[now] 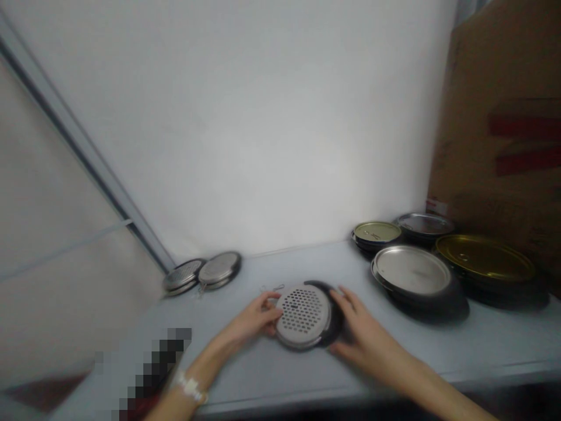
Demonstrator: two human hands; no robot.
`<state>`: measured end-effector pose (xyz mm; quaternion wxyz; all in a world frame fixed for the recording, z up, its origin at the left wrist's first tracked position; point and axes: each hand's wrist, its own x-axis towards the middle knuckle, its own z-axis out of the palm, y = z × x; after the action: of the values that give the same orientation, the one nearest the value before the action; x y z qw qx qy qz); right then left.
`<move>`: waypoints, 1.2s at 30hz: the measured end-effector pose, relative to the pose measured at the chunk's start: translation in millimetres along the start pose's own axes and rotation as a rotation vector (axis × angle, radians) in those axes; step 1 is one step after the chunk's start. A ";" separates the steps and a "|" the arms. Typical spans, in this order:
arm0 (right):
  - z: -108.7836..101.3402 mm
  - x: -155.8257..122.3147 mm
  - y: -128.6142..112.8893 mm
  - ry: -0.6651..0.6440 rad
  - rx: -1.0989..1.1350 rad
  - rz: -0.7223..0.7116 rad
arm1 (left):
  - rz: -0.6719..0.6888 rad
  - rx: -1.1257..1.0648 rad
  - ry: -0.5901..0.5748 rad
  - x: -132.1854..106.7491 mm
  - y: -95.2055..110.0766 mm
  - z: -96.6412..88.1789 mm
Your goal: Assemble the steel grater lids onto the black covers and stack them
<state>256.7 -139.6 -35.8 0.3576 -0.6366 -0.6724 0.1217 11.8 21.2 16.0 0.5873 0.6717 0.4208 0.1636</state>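
A round perforated metal disc (303,314) sits on a dark round base (335,318) on the grey table (272,374), near the front edge. My left hand (258,318) grips the disc's left rim with curled fingers. My right hand (362,333) lies against the right side of the dark base, fingers wrapped along its edge. A thin wire clip (272,289) lies just behind the disc.
Two perforated discs (202,273) lean at the back left by the wall. Stacks of silver lids (411,270) and gold lids (484,257) on dark bases fill the right side. A cardboard box (504,134) stands at the far right.
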 end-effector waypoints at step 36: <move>4.0 5.1 5.6 0.050 -0.210 -0.027 | 0.399 0.800 0.320 52.2 -0.2 -30.7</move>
<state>258.8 -132.7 -40.4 0.3071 -0.6642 -0.6809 0.0299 20.7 80.7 9.4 0.1673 0.8793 0.3987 0.1996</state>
